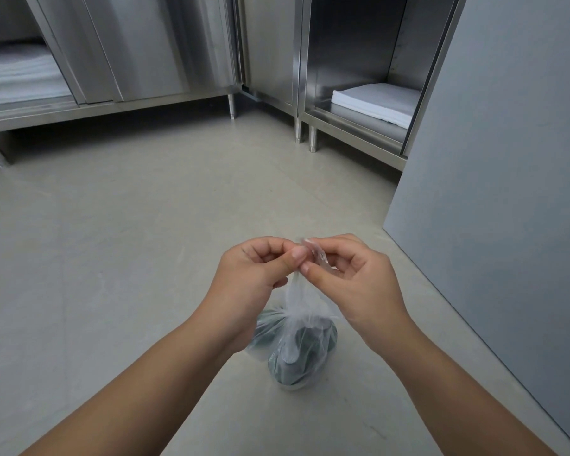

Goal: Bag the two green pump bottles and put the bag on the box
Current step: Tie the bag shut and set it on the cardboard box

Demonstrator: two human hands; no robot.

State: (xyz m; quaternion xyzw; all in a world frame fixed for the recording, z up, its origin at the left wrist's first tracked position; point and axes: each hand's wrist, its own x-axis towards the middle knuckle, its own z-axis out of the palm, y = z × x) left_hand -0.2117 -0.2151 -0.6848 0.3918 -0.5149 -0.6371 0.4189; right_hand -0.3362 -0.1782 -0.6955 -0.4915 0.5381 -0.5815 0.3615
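A clear plastic bag (295, 307) hangs over the grey floor with its neck gathered and twisted upward. Inside it lie the two green pump bottles (297, 357), seen from above through the plastic. My left hand (257, 268) pinches the top of the bag's neck between thumb and fingers. Facing it, my right hand (349, 271) pinches the same twisted end from the right. Both hands meet just above the bag. No box is visible in this view.
Steel cabinets on legs (145, 60) line the back. An open compartment (359, 77) at the back right holds a white folded stack (374, 102). A tall grey panel (507, 192) stands close on the right. Grey floor (129, 241) spreads to the left.
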